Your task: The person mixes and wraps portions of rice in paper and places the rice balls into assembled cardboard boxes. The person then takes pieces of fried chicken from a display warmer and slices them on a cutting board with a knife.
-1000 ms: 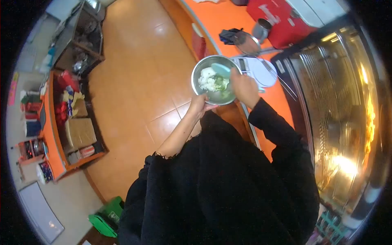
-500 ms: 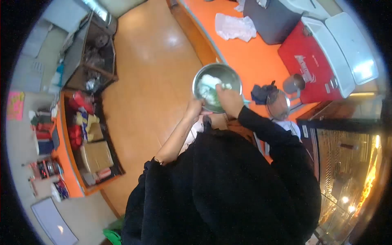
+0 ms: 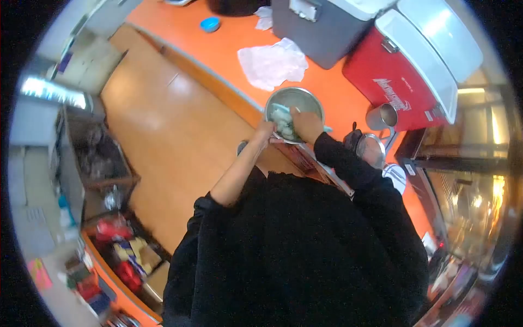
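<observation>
A metal mixing bowl (image 3: 313,102) hangs tilted at the counter's front edge, with white and pale green lumps (image 3: 284,128) inside. My left hand (image 3: 266,132) is closed on the bowl's near-left rim. Over the bowl's right side, my right hand (image 3: 306,126) wraps round a light blue spatula (image 3: 280,108). Its blade shows above the lumps, and its handle end pokes out to the right of my fist. My palm and fingers hide the middle of the handle.
On the orange counter (image 3: 229,49) lie a crumpled white plastic sheet (image 3: 272,62) and a blue lid-like dish (image 3: 210,24). A grey cooler (image 3: 318,32), an open red cooler (image 3: 389,82), a metal mug (image 3: 382,116) and a strainer (image 3: 372,151) stand farther right. A glass cabinet (image 3: 463,201) is at the right.
My view has turned, bringing more of the counter in. The bowl is now nearer the white plastic sheet. The spatula has shifted in the bowl, and its light blue blade shows more.
</observation>
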Demonstrator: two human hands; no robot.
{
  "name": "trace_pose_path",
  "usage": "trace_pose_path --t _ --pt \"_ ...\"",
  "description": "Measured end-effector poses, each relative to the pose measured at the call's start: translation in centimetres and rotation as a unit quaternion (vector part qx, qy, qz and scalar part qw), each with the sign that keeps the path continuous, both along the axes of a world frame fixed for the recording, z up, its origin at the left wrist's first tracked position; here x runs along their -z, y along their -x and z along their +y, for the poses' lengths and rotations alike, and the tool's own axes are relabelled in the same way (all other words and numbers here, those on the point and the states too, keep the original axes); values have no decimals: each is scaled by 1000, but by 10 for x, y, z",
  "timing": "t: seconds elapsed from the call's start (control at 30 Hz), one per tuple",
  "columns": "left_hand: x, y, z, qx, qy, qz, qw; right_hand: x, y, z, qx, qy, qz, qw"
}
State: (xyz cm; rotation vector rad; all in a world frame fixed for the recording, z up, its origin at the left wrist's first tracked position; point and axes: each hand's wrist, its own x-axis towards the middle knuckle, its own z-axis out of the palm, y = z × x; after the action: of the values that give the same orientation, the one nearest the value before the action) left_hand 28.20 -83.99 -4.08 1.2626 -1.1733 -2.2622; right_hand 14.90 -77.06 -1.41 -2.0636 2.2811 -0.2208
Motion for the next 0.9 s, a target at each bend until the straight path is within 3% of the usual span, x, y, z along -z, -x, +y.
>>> trace_pose_path --t 0.03,0.07,0.1,0.17,0.23,0.3,0.37,0.4,0.47,0.5,0.67,0.8,0.9 --pt "-6 3 -9 2 4 -22 1000 7 -2 -1 26 -17 -6 999" --pt "25 7 -34 93 48 10 994 10 -6 2 47 -29 -11 998" --pt "23 7 -40 115 42 9 992 10 -9 -1 62 -61 -26 996" --pt "11 17 -61 122 194 -53 972 0 -7 -12 96 -85 -37 991" --pt "64 35 -72 125 317 -16 940 -13 -4 -9 114 -160 -28 980" --pt "53 43 -74 80 472 64 876 -43 7 -9 140 -179 14 974" --pt "23 43 -85 130 489 29 862 -96 2 -11 174 -211 50 961" --pt "15 42 -87 173 508 -12 844 -90 -4 -9 188 -218 43 957" --pt "12 48 -94 215 513 -26 831 -64 -15 -4 116 -239 55 963" --pt "12 52 -96 237 521 -47 819 -20 -10 -2 143 -203 121 961" --pt "11 68 -112 336 518 -59 784 -11 -6 -19 266 -120 90 952" --pt "0 76 -108 365 534 -96 757 -30 -6 -14 346 -144 103 922" --pt "-13 84 -110 400 469 -113 779 11 -18 -33 376 -138 93 911"
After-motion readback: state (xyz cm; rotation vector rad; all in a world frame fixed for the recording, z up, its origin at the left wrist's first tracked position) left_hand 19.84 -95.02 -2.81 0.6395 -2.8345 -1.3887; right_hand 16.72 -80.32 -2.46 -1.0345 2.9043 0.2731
